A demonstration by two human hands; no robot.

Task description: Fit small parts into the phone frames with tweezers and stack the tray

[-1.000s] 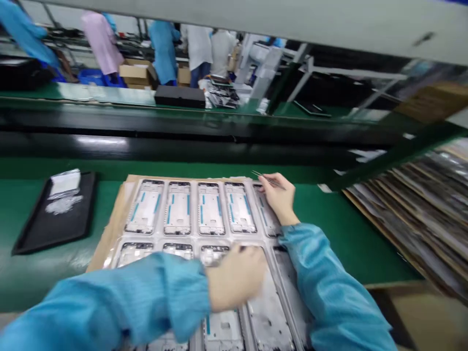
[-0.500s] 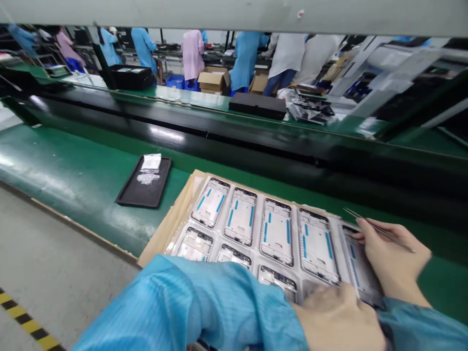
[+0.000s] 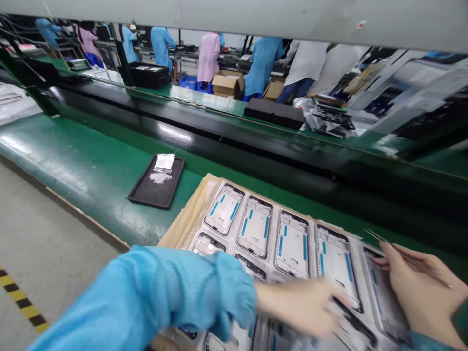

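A clear plastic tray [image 3: 274, 195] in front of me holds rows of phone frames [image 3: 255, 228], pale metal plates with black edges and blue strips. My left hand [image 3: 310, 304], blurred by motion, reaches across the lower row with fingers closed at the end of one tilted phone frame [image 3: 353, 324]. At the right end of the tray, my right hand [image 3: 420, 287] holds a pair of metal tweezers [image 3: 405, 254], tips pointing up and left. Beneath this hand lies another phone frame [image 3: 383, 292], partly covered. My left sleeve hides part of the lower rows.
Cardboard [image 3: 185, 214] lies under the tray. Left of it, a black tray [image 3: 148, 192] carries small clear pieces and a white packet on the green bench [image 3: 84, 165]. A dark trough [image 3: 204, 131] runs behind. Several people [image 3: 265, 63] work beyond, near a cardboard box [image 3: 227, 84].
The view has shifted, so the bench and trays sit further right. My left hand has moved left relative to the tray, and a tilted phone frame shows at its fingers. My right hand keeps the tweezers.
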